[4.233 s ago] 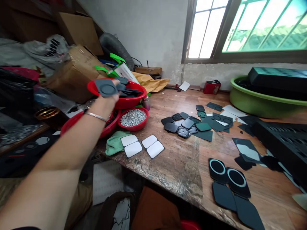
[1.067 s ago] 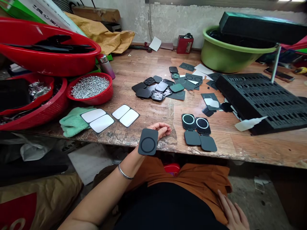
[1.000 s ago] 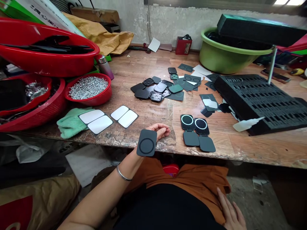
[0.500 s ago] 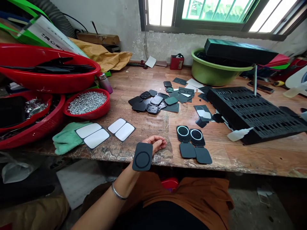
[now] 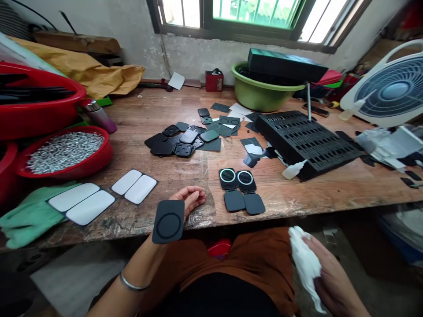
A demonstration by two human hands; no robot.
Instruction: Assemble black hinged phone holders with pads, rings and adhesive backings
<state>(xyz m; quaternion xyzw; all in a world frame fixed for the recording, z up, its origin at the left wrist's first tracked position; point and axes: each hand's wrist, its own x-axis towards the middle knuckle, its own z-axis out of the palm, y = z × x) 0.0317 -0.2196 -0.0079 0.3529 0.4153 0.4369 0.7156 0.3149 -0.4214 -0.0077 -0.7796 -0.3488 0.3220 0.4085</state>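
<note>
My left hand (image 5: 189, 197) rests on the table's front edge, fingers curled in with the thumb against them and nothing visible in them. A dark rounded pad with a ring mark (image 5: 168, 221) lies across my left wrist. To the right of that hand, two hinged black cases (image 5: 244, 190) lie unfolded, each with a pale ring (image 5: 228, 175) on its ribbed half and a plain flat flap. My right hand (image 5: 330, 273) is low at the right, off the table, closed round a crumpled white cloth (image 5: 306, 259).
White label sheets (image 5: 134, 186) and a green cloth (image 5: 29, 215) lie at the left near a red bowl of screws (image 5: 66, 152). Black case parts (image 5: 185, 141) are heaped mid-table. A black slotted foam block (image 5: 307, 141), a dropper bottle (image 5: 294, 169) and a fan (image 5: 390, 88) occupy the right.
My right hand has come into view at the lower right with the white cloth. The view has turned right; my left hand stays at the table edge with the pad on its wrist.
</note>
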